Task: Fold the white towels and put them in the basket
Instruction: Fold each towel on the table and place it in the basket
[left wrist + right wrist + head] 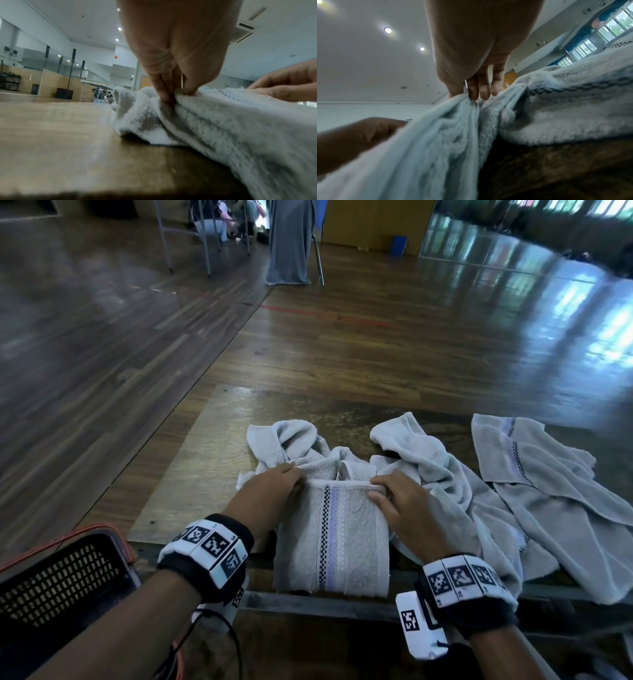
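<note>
A white towel with a checked black and purple stripe (331, 539) lies folded into a narrow strip at the table's near edge. My left hand (274, 491) pinches its far left corner (178, 93) between thumb and fingers. My right hand (394, 501) pinches the far right corner (474, 100) the same way. A black plastic basket (58, 580) sits low at the left, beside the table. The towel's far part is bunched up behind my hands.
Another crumpled white towel (421, 453) lies just right of my hands, and a third one (548, 474) is spread at the table's right end. The wooden tabletop (205, 460) is bare on the left. A wooden floor lies beyond.
</note>
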### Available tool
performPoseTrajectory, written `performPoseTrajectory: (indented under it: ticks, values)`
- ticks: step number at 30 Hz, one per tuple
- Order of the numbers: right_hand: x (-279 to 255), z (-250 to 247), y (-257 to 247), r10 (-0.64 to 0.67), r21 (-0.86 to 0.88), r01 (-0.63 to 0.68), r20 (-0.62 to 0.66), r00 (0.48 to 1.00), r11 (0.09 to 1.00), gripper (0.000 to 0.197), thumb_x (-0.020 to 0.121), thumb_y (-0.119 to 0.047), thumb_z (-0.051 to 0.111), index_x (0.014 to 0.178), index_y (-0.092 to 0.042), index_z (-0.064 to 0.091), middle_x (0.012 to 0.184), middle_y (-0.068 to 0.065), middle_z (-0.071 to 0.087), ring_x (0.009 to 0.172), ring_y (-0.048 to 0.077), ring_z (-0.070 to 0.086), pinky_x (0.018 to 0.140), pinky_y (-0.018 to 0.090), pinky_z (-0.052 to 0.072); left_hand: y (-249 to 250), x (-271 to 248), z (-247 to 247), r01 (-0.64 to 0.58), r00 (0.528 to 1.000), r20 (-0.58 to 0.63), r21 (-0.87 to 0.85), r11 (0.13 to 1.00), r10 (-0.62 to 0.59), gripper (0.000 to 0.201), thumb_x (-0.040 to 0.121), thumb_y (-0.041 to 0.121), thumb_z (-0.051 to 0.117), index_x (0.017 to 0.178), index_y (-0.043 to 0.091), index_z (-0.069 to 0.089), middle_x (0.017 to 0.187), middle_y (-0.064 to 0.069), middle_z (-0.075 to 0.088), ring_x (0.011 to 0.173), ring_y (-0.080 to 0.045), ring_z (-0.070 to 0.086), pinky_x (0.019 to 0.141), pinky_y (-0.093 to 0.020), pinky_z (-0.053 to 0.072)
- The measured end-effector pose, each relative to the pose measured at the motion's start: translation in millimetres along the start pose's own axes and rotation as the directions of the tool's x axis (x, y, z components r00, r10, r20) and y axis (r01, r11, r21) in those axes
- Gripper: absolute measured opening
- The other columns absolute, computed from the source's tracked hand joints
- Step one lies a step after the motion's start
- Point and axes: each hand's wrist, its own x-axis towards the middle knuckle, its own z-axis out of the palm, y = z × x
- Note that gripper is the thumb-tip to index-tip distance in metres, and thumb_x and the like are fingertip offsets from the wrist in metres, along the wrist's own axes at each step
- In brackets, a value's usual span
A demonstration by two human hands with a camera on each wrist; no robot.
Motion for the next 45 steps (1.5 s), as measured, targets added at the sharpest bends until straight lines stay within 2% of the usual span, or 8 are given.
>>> performPoseTrajectory:
  ticks: [5,13,21,26,28,31,37,45]
  values:
    - [-3,-4,2,-0.003,0.072,-0.003,0.079,0.997,0.997,0.026,0.086,-0.019,0.064,0.111,-0.012,0.064,0.095,0.001,0.062,0.086,0.014,0.059,0.076,0.027,0.048,-3,-2,-4,-0.026,0.997,0.077,-0.016,1.0,0.027,0.024,0.091,0.011,0.052,0.114,0.012,0.057,0.114,-0.003,0.058,0.1,-0.019,0.057,0.086,-0.037,0.048]
    - [-1,-5,-3,-0.099,0.002,0.099,-0.048,0.994,0.995,0.015,0.082,-0.014,0.066,0.096,-0.013,0.06,0.091,-0.001,0.057,0.08,0.012,0.055,0.064,0.034,0.053,5,-6,-11,0.074,0.997,0.008,-0.021,0.997,-0.074,0.017,0.093,0.013,0.047,0.109,0.016,0.052,0.11,-0.003,0.062,0.097,-0.024,0.058,0.085,-0.044,0.047]
    - [1,-1,-5,-0.002,0.068,0.007,-0.071,0.997,0.998,0.017,0.088,-0.02,0.058,0.104,-0.023,0.054,0.095,-0.006,0.061,0.083,0.008,0.059,0.064,0.036,0.055,8,-4,-3,0.127,0.985,-0.112,-0.043,0.991,-0.131,0.017,0.092,0.009,0.046,0.106,0.016,0.052,0.11,-0.002,0.06,0.093,-0.024,0.057,0.072,-0.032,0.044]
    - [2,-1,-25,-0.073,-0.297,0.027,-0.146,0.987,0.954,0.01,0.078,-0.011,0.07,0.085,-0.015,0.065,0.089,0.004,0.054,0.076,0.02,0.055,0.058,0.036,0.05,32,-13,5,-0.115,0.931,-0.318,0.208,0.971,0.178,0.021,0.077,0.011,0.069,0.095,0.015,0.061,0.097,-0.004,0.063,0.09,-0.022,0.061,0.078,-0.035,0.049]
    - [-1,-4,-36,-0.094,-0.423,0.021,-0.152,0.984,0.906,0.012,0.074,-0.008,0.072,0.084,-0.015,0.072,0.089,0.005,0.058,0.081,0.024,0.056,0.065,0.039,0.049,43,-14,15,-0.175,0.954,-0.21,0.189,0.966,0.213,0.03,0.082,0.018,0.061,0.112,0.016,0.057,0.113,-0.006,0.059,0.106,-0.023,0.057,0.088,-0.037,0.046]
    - [-7,-3,-53,-0.03,-0.523,-0.027,-0.1,0.994,0.852,0.023,0.072,-0.006,0.064,0.092,-0.015,0.072,0.102,0.006,0.062,0.094,0.026,0.057,0.077,0.041,0.045,43,-15,34,-0.027,1.0,0.009,0.15,0.988,0.026,0.05,0.099,0.034,0.029,0.145,0.016,0.023,0.153,-0.007,0.025,0.144,-0.024,0.017,0.116,-0.038,0.019]
    - [-19,16,-69,0.128,-0.548,-0.074,0.062,0.99,0.833,0.047,0.089,-0.033,0.048,0.127,-0.006,0.054,0.135,0.014,0.052,0.122,0.03,0.05,0.098,0.047,0.041,36,-12,53,0.026,0.998,0.049,0.186,0.982,-0.035,0.06,0.099,0.042,0.012,0.15,0.013,-0.002,0.159,-0.006,-0.006,0.146,-0.017,-0.014,0.12,-0.037,-0.005]
    - [-24,30,-35,0.25,-0.432,-0.153,0.178,0.952,0.889,0.071,0.09,-0.06,0.006,0.149,-0.023,-0.007,0.159,-0.004,-0.008,0.146,0.017,-0.011,0.116,0.043,-0.004,19,-12,58,0.089,0.996,-0.001,0.21,0.974,-0.09,0.066,0.094,0.056,0.005,0.149,0.022,-0.008,0.156,0.005,-0.016,0.141,-0.011,-0.025,0.115,-0.041,-0.019]
